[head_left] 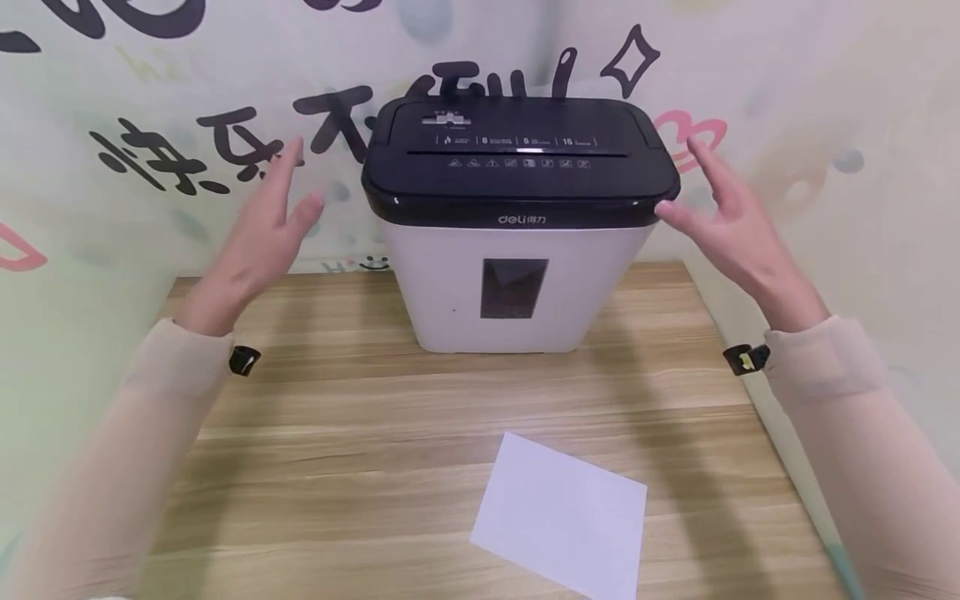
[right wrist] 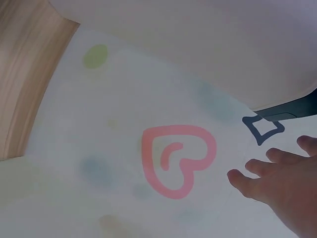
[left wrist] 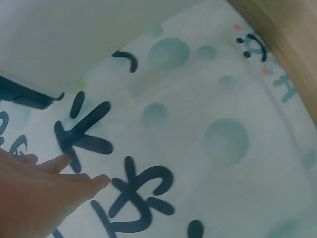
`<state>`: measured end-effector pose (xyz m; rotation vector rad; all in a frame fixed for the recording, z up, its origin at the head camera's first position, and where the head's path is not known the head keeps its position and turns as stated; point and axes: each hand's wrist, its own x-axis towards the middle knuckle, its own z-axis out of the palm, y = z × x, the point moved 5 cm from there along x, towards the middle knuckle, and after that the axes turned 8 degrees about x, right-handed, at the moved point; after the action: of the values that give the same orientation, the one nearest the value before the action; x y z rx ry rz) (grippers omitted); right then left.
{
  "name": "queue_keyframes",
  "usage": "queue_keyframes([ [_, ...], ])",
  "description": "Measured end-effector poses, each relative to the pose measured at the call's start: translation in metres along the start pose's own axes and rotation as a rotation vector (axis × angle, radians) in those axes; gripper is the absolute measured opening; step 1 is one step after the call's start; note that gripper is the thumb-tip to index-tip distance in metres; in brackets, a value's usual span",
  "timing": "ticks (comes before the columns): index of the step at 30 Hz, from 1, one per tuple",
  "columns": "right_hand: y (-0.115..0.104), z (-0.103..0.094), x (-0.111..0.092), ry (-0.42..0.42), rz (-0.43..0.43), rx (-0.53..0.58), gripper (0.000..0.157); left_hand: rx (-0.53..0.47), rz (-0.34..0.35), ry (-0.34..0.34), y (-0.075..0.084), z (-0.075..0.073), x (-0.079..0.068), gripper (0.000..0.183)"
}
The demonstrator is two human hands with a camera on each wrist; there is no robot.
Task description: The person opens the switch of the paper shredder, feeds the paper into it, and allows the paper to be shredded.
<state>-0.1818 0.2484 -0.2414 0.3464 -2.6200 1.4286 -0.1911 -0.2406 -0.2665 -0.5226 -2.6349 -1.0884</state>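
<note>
A white paper shredder (head_left: 450, 283) with a black top stands upright at the back of the wooden table, a dark window in its front. My left hand (head_left: 262, 221) is raised to the left of it, fingers extended and apart from the machine. On the other side my right hand (head_left: 731, 221) is held up with spread fingers; its thumb tip overlaps the lid's right corner in the head view, and whether it touches cannot be told. Neither hand holds anything. Nearer the front lies a sheet of white paper (head_left: 562, 517), flat and turned at an angle.
Behind the shredder rises a pale wall (head_left: 247, 50) printed with black characters and coloured spots. Similar side walls border the wooden table (head_left: 315, 467) on the left and right. A black strap (head_left: 243, 360) sits at the left wrist, another black strap (head_left: 747, 359) at the right.
</note>
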Motion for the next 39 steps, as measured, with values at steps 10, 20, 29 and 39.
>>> queue_keyframes([
  [10,0.043,0.014,-0.040,-0.014,0.011,-0.089,0.082,0.060,-0.063,-0.086,-0.038,0.036,-0.042,0.083],
  [20,0.086,0.028,-0.084,-0.061,0.141,-0.083,0.094,0.107,-0.103,-0.203,-0.060,0.073,-0.074,0.095],
  [29,0.118,0.053,-0.110,-0.122,0.189,-0.070,0.099,0.136,-0.112,-0.262,-0.063,0.111,-0.102,0.111],
  [39,0.137,0.091,-0.138,-0.215,0.210,-0.052,0.104,0.255,-0.011,-0.410,-0.043,0.164,-0.137,0.107],
])
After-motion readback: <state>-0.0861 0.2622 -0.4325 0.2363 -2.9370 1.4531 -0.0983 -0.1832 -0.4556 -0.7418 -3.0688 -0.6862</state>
